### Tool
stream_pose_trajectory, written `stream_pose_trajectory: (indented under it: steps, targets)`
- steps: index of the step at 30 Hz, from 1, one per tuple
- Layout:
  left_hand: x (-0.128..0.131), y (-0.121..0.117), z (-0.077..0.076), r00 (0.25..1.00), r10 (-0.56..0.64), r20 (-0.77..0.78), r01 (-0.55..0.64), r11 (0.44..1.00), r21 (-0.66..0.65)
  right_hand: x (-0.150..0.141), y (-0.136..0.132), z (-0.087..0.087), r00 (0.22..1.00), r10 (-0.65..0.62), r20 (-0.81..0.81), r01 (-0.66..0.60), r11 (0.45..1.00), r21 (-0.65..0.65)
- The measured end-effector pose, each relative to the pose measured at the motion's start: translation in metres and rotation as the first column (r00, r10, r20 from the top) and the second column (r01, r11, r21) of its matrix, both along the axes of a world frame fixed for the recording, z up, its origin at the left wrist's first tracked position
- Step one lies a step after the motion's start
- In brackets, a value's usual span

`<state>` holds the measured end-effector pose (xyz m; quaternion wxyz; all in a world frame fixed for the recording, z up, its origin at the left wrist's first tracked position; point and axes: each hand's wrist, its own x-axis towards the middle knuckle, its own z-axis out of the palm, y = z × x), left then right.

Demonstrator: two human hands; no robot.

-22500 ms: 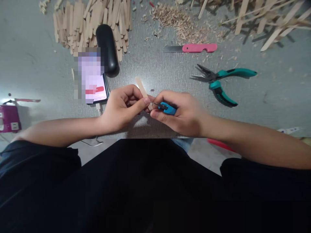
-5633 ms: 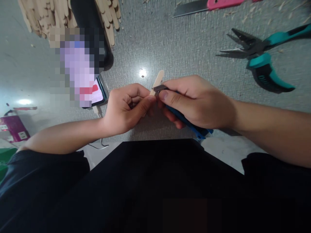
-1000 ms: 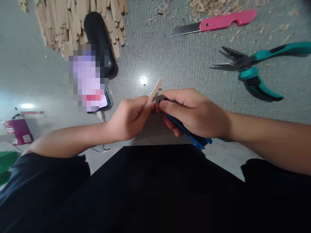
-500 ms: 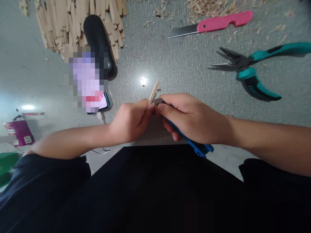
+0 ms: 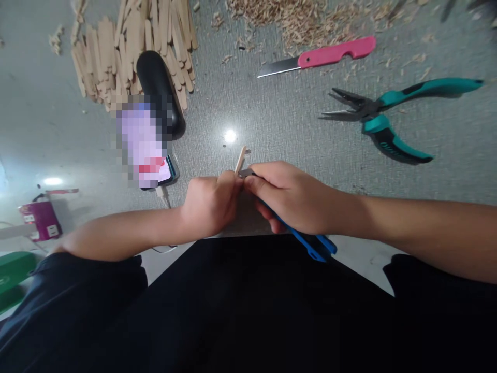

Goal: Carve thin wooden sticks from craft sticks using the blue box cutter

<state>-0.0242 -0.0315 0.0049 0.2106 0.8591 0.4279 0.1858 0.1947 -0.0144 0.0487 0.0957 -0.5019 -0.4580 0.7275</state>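
My left hand (image 5: 213, 203) is closed on a wooden popsicle stick (image 5: 240, 159), whose rounded end points up and slightly right, away from me. The stick's other end is hidden in the fingers. My right hand (image 5: 293, 194) wraps round a blue and black utility knife (image 5: 310, 248). Its short metal blade (image 5: 245, 172) meets the stick just above my left fingertips. The two hands are close together near the table's front edge, and the thumbs almost touch.
Many popsicle sticks (image 5: 155, 31) lie heaped at the upper left, beside a black case (image 5: 157, 85) and a phone (image 5: 171, 171) on a cable. Wood shavings (image 5: 303, 23), a pink-handled knife (image 5: 337, 52) and teal pliers (image 5: 373, 109) lie to the right. A purple box (image 5: 41, 220) is far left.
The view has shifted, so the table things sit lower and more shavings show. Both hands keep their grips, and the blade remains against the stick.
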Motion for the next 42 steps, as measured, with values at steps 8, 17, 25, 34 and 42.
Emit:
stream_pose_trajectory:
  steps: [8, 17, 25, 34, 42]
  targets:
    - [0.0, 0.001, -0.001, 0.999, -0.036, -0.017, 0.037, 0.999, 0.028, 0.0, 0.001, -0.004, 1.0, -0.007, -0.015, 0.006, 0.996, -0.084]
    - [-0.002, 0.017, 0.013, 0.974, -0.029, 0.223, 0.09, 0.959, -0.268, 0.005, 0.009, -0.001, 1.0, -0.007, -0.016, 0.007, 1.0, 0.023]
    - [-0.004, 0.016, 0.013, 0.962, 0.017, 0.273, 0.059, 0.962, -0.267, 0.0, 0.011, 0.0, 0.999, -0.04, 0.0, 0.04, 0.999, -0.008]
    - [-0.003, 0.011, 0.01, 0.994, -0.005, 0.109, 0.022, 0.987, -0.157, -0.002, 0.009, -0.003, 1.0, -0.015, -0.004, 0.015, 0.998, -0.058]
    - [-0.003, 0.016, 0.013, 0.996, -0.033, 0.077, 0.044, 0.989, -0.142, -0.002, 0.017, -0.002, 0.999, 0.046, -0.01, -0.046, 0.997, -0.06]
